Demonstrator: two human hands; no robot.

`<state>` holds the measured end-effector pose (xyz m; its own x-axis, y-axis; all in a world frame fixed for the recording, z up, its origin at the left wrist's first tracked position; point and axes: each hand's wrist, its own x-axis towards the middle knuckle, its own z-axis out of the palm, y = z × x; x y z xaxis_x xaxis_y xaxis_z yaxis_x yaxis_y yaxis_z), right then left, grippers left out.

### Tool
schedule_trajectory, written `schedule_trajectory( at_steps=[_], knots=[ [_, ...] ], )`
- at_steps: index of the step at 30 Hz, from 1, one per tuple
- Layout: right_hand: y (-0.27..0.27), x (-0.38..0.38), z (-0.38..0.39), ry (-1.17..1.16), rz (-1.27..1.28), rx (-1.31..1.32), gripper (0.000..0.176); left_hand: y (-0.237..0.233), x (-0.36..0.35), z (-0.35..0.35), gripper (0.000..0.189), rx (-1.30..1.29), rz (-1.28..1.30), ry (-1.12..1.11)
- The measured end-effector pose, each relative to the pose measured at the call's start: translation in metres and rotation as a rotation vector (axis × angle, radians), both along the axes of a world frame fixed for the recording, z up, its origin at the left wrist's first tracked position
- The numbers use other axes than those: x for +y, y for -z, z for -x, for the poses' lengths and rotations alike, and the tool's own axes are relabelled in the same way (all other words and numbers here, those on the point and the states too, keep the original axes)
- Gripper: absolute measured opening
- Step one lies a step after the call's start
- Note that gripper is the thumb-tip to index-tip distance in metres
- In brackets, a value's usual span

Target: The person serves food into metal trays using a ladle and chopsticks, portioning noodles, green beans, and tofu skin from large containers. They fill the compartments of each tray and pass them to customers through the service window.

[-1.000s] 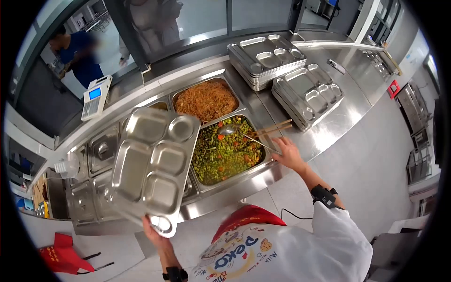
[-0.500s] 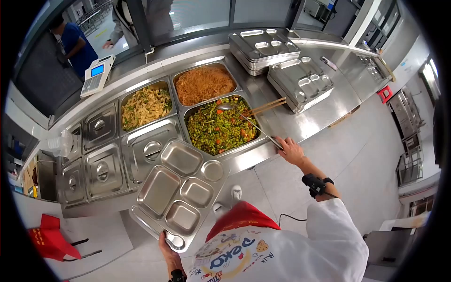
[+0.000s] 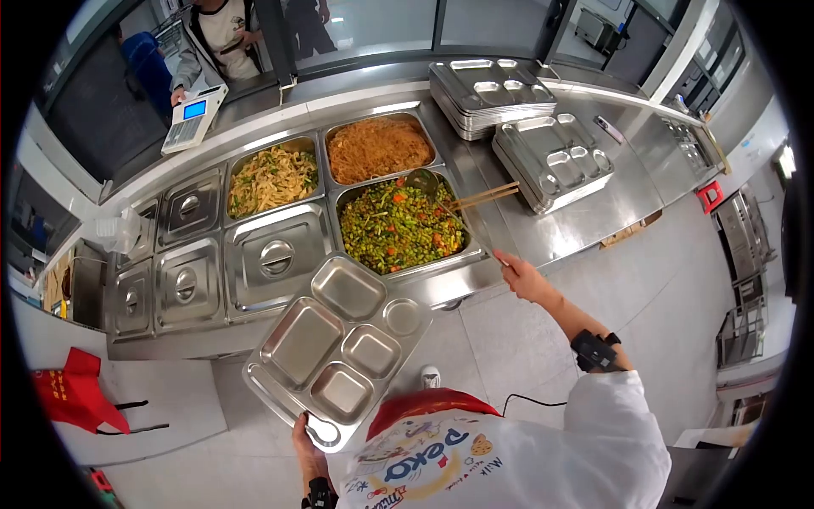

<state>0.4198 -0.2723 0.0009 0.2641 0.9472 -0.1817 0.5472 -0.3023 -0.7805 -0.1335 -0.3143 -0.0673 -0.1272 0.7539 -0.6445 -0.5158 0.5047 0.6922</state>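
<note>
My left hand (image 3: 309, 445) grips the near edge of a steel compartment tray (image 3: 303, 333), whose several hollows hold nothing. The tray is tilted in front of the counter. My right hand (image 3: 521, 276) is closed round the handle end of a long metal ladle (image 3: 421, 181). The ladle's bowl rests at the far side of a pan of green beans and diced carrot (image 3: 398, 229). A pair of wooden chopsticks (image 3: 485, 196) sticks out over that pan's right rim. Behind it lies a pan of brown noodles (image 3: 379, 149), and to its left a pan of pale shredded food (image 3: 273, 180).
Lidded steel pans (image 3: 276, 256) fill the counter's left. Two stacks of trays (image 3: 492, 89) stand at the right. A card reader (image 3: 194, 119) sits on the ledge, with a person (image 3: 227, 38) beyond it touching it. A red apron (image 3: 83, 390) lies at lower left.
The ladle's bowl has turned and shifted toward the pan's far right side. My right hand has lowered slightly. The person beyond the ledge has come up to the card reader.
</note>
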Motion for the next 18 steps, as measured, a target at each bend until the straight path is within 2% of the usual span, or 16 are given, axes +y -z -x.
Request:
schedule_trajectory(
  at_steps=[2, 5, 7, 9, 11, 13, 17, 18],
  knots=[
    [-0.038, -0.004, 0.011, 0.153, 0.337, 0.419, 0.045, 0.018, -0.009, 0.003, 0.034, -0.005, -0.026, 0.007],
    [-0.067, -0.014, 0.009, 0.192, 0.414, 0.701, 0.045, 0.019, -0.015, -0.006, 0.04, -0.109, -0.07, -0.008],
    [-0.057, -0.017, 0.009, 0.246, 0.37, 0.776, 0.046, 0.021, -0.022, -0.008, 0.043, -0.237, -0.044, -0.047],
    [-0.051, -0.022, 0.016, 0.273, 0.323, 0.769, 0.046, 0.042, -0.029, -0.004, 0.039, -0.159, -0.081, -0.05],
    [-0.054, -0.028, 0.029, 0.281, 0.266, 0.677, 0.046, 0.026, -0.027, -0.014, 0.036, -0.083, -0.088, -0.068],
    [-0.053, -0.036, 0.026, 0.31, 0.244, 0.865, 0.042, 0.002, -0.02, -0.026, 0.033, 0.016, -0.088, -0.051],
    [-0.062, -0.044, 0.014, 0.298, 0.236, 1.129, 0.04, -0.023, 0.003, -0.041, 0.035, -0.001, -0.186, -0.087],
    [-0.063, -0.045, 0.013, 0.305, 0.231, 1.128, 0.04, -0.033, 0.015, -0.05, 0.036, -0.039, -0.21, -0.099]
  ],
)
